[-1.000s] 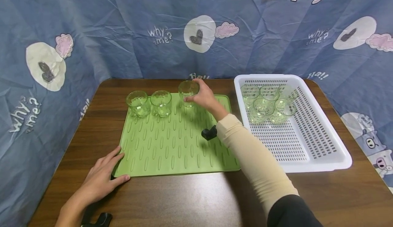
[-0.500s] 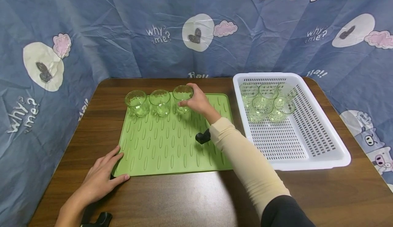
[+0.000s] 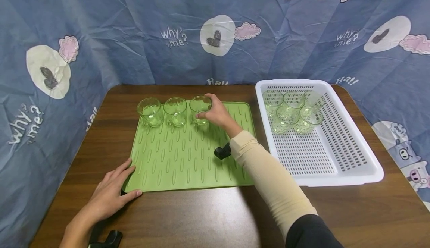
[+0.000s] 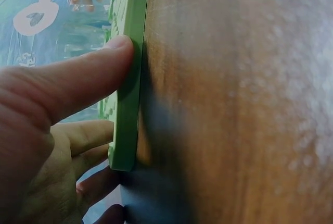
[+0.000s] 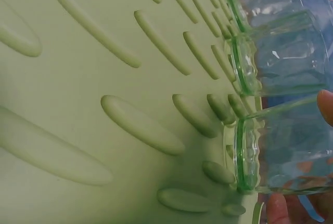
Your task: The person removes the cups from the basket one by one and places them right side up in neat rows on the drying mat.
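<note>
My right hand [image 3: 218, 112] grips a clear green-tinted drinking glass [image 3: 201, 100] by its side, thumb in front and fingers behind. That glass [image 5: 286, 146] stands upright on the ridged green mat [image 3: 188, 154], as the right wrist view shows. To its left, a second glass [image 3: 175, 112] and a third glass [image 3: 150, 112] stand in a row along the mat's back edge. My left hand [image 3: 109, 194] rests at the mat's front left corner, its fingers loosely extended. In the left wrist view the thumb [image 4: 99, 70] touches the mat's front edge.
A white perforated plastic basket [image 3: 356, 143] sits right of the mat, with several similar glasses [image 3: 289, 117] grouped in its back left part. Wooden table [image 3: 201, 218] surrounds the mat. A blue printed cloth [image 3: 141, 35] hangs behind it.
My right hand has moved the glass left and down onto the mat, beside the other two. The left hand has stayed at the mat's corner.
</note>
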### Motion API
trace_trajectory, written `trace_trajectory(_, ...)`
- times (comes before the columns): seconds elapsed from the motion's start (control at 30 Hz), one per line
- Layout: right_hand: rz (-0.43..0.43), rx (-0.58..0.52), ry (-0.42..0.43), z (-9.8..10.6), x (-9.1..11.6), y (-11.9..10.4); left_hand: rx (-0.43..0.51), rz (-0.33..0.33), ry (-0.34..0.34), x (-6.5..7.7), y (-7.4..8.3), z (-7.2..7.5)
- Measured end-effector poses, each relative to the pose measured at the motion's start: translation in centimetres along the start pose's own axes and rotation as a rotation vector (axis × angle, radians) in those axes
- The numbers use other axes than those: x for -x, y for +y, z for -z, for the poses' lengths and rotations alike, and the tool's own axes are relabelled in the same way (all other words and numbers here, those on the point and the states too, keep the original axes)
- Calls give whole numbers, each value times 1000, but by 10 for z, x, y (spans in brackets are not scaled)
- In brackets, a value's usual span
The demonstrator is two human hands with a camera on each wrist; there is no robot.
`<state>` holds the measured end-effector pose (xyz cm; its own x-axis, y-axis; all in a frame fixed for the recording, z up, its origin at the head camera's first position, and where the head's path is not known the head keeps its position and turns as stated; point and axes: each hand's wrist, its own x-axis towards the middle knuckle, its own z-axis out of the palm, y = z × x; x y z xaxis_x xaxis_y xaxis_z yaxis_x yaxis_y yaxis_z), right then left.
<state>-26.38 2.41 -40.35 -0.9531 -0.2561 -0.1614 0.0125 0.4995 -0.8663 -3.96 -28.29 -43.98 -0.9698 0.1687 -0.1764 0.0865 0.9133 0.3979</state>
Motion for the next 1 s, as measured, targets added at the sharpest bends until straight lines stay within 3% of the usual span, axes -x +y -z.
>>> trace_trajectory(0.5, 28, 15, -24, -1, 1, 5, 4, -3, 13, 0, 0, -1)
trace_trajectory(1.0, -16, 9, -41, -2, 2, 6, 9, -13, 22, 0, -1, -1)
